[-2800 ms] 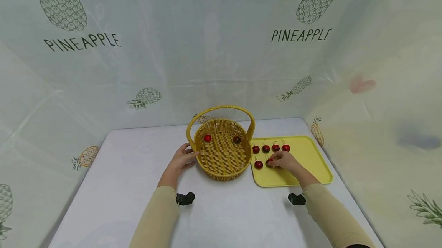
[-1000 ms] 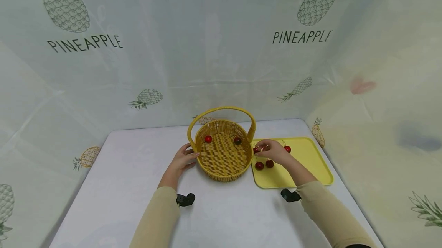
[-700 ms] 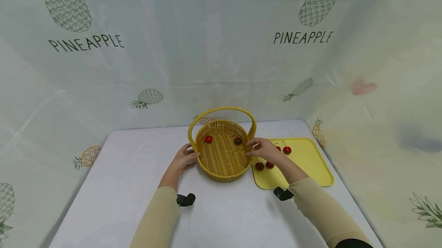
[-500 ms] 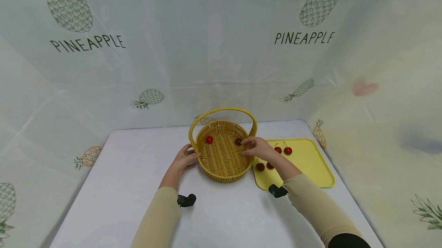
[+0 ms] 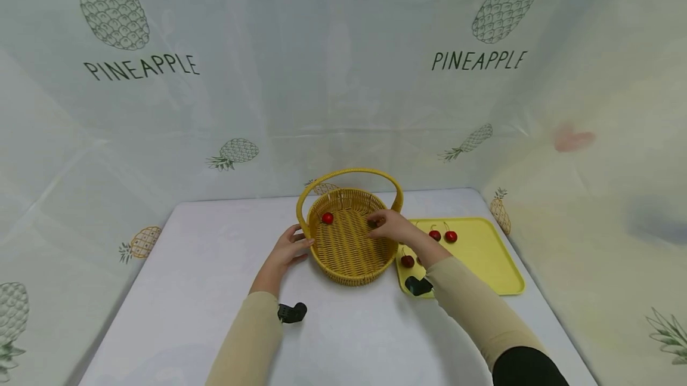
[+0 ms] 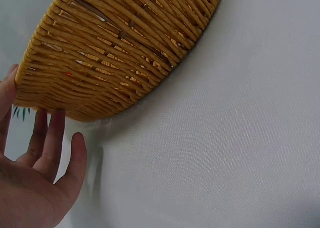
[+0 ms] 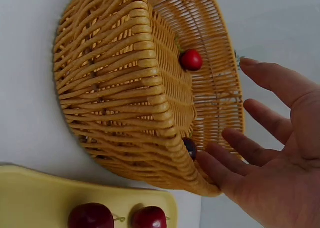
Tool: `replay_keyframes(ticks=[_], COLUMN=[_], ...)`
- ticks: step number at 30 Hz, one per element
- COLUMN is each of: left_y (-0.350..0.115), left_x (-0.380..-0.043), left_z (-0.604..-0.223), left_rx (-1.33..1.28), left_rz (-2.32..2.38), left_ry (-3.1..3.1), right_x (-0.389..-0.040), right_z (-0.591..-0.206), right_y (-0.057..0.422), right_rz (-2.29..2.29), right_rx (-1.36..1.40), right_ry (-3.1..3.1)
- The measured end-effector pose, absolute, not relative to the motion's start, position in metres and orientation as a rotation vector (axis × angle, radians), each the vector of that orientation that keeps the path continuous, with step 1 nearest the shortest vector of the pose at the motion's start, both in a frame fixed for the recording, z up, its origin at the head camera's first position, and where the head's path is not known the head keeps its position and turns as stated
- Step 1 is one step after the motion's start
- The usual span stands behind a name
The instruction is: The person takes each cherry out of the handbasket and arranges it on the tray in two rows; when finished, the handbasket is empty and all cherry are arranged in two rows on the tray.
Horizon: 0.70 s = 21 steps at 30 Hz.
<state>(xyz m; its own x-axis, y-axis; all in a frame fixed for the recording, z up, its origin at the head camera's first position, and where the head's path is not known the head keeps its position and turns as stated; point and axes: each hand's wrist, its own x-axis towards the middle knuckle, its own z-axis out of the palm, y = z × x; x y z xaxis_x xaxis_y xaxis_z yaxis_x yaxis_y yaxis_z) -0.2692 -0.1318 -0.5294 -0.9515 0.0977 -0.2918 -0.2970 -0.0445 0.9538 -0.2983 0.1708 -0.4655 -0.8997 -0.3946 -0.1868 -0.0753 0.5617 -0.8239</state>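
A round yellow wicker basket (image 5: 351,258) with a tall arched handle stands at the table's middle. Against its left side rests my left hand (image 5: 285,249), fingertips at the rim and the outer wall, fingers fairly straight. My right hand (image 5: 396,226) reaches over the basket's right rim. In the right wrist view its fingers are spread, with nothing seen held. Inside the basket lie a bright red cherry (image 5: 327,218) and a dark cherry (image 7: 190,148), the latter close by the right fingertips; contact is unclear. In the head view my right hand mostly covers that dark cherry.
A yellow tray (image 5: 485,255) lies right of the basket under my right forearm. On it show red cherries (image 5: 451,236) with stems and a darker cherry (image 5: 407,261); my right arm hides part of the tray. A printed curtain (image 5: 333,87) hangs behind the table.
My right hand has moved left from the tray, where it was at a cherry, to over the basket's right side. My left hand and the basket keep their places.
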Motion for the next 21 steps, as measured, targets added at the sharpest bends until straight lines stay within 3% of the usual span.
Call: replay_keyframes(ticks=[21], left_y=[-0.132], left_x=[-0.268], left_z=[-0.529], left_rx=[-0.215], left_rz=[2.082], left_ry=[1.986], right_x=[-0.322], right_z=[-0.477], right_y=[0.146], right_rz=[-1.045], right_rx=[-0.328], right_ry=[2.489])
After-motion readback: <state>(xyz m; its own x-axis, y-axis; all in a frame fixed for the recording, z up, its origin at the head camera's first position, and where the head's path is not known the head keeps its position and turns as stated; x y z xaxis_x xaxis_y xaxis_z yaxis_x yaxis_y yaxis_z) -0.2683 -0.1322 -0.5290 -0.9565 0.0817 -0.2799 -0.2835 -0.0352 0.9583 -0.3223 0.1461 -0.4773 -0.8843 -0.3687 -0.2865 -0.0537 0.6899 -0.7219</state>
